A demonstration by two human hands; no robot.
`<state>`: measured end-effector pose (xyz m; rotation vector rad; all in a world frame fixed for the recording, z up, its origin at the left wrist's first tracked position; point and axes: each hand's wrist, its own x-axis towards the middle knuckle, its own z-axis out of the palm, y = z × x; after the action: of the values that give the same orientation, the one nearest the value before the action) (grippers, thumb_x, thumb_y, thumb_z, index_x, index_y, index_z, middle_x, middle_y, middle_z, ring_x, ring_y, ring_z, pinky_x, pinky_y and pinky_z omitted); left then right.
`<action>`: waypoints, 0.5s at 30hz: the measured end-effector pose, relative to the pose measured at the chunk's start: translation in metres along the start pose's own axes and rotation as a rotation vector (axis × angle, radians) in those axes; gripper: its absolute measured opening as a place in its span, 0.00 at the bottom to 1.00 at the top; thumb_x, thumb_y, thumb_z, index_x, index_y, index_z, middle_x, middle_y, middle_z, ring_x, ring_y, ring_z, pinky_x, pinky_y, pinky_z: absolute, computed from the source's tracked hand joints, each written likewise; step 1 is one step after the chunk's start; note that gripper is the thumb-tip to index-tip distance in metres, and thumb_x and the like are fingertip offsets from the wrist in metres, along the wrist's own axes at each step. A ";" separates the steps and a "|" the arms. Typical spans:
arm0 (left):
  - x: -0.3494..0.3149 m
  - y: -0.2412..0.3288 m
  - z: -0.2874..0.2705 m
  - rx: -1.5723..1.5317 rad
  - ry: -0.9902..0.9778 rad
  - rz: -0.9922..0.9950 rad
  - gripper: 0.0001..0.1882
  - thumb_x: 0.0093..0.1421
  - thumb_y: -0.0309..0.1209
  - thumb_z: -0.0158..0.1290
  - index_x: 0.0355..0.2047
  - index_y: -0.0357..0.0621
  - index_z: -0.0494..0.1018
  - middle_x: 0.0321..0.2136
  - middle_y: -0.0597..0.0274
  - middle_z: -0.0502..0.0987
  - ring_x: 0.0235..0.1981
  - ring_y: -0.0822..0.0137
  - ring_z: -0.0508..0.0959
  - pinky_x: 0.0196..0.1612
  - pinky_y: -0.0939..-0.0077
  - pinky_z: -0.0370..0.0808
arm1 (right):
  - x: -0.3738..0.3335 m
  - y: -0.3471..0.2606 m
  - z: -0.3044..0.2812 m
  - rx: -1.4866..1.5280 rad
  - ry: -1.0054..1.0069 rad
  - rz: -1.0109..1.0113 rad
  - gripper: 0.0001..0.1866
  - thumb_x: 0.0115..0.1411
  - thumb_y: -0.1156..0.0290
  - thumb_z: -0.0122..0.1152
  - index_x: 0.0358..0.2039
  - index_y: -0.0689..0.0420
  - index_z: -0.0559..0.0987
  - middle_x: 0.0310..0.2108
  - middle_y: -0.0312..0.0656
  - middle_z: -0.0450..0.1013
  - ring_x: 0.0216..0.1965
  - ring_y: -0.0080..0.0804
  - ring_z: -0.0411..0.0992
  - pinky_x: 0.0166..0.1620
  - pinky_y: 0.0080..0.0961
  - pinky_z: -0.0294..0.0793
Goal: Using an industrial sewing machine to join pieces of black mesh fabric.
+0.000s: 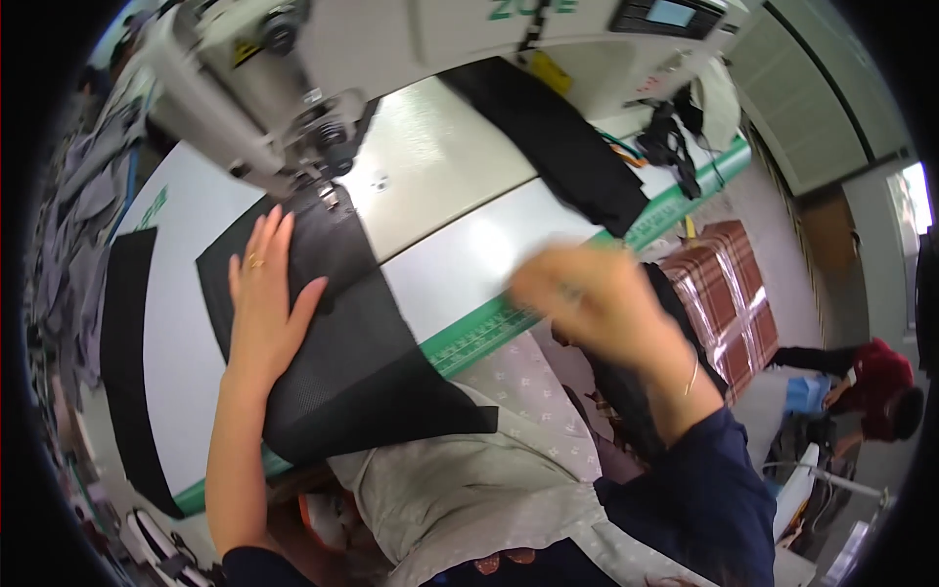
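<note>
My left hand [266, 308] lies flat with fingers spread on a piece of black fabric [342, 357]. Its fingertips are just short of the presser foot [330, 199] of a white sewing machine [220, 88]. The fabric's far end reaches under the foot, and its near part hangs over the table's front edge into my lap. Off to the right, my right hand [592, 293] is raised near the green ruler edge [489, 328] of the table. Motion blurs its bent fingers, so whether they hold anything cannot be made out.
A folded black strip [548, 137] crosses the table's right side, with dark cords [670, 147] beyond it. Another black strip [132, 342] hangs at the left edge. Grey garments [88, 225] are piled left. A plaid bundle [719, 293] and another person [871, 386] are at right.
</note>
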<state>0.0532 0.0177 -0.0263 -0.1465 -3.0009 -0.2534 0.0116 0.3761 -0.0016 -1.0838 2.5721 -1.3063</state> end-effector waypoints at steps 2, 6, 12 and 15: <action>-0.002 0.004 0.001 -0.010 -0.017 -0.005 0.37 0.64 0.35 0.55 0.70 0.45 0.55 0.72 0.56 0.54 0.74 0.53 0.51 0.72 0.42 0.44 | 0.020 0.045 -0.041 -0.332 0.285 -0.081 0.11 0.59 0.76 0.66 0.43 0.59 0.82 0.42 0.44 0.79 0.44 0.41 0.77 0.46 0.31 0.76; -0.023 0.025 -0.021 -0.017 -0.050 -0.029 0.34 0.64 0.31 0.51 0.70 0.43 0.56 0.72 0.55 0.55 0.74 0.52 0.51 0.73 0.47 0.42 | 0.023 0.086 -0.067 -0.394 0.286 -0.041 0.10 0.56 0.75 0.69 0.39 0.60 0.79 0.43 0.42 0.78 0.47 0.41 0.74 0.50 0.34 0.75; -0.016 0.078 -0.041 -0.323 -0.040 0.233 0.30 0.58 0.28 0.54 0.62 0.37 0.67 0.66 0.50 0.65 0.69 0.48 0.61 0.71 0.53 0.53 | 0.032 0.093 -0.084 0.068 0.242 0.248 0.07 0.59 0.76 0.66 0.36 0.61 0.77 0.36 0.40 0.76 0.39 0.32 0.74 0.45 0.24 0.73; 0.000 0.111 -0.026 -0.970 -0.224 0.267 0.27 0.67 0.36 0.50 0.63 0.36 0.66 0.64 0.48 0.67 0.65 0.49 0.67 0.69 0.61 0.58 | 0.040 0.047 -0.088 -0.181 0.358 0.059 0.05 0.61 0.76 0.64 0.35 0.61 0.76 0.33 0.41 0.75 0.34 0.29 0.74 0.42 0.24 0.73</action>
<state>0.0680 0.1226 0.0170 -0.6783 -2.7046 -1.7035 -0.0753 0.4306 0.0299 -0.8533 3.0067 -1.3863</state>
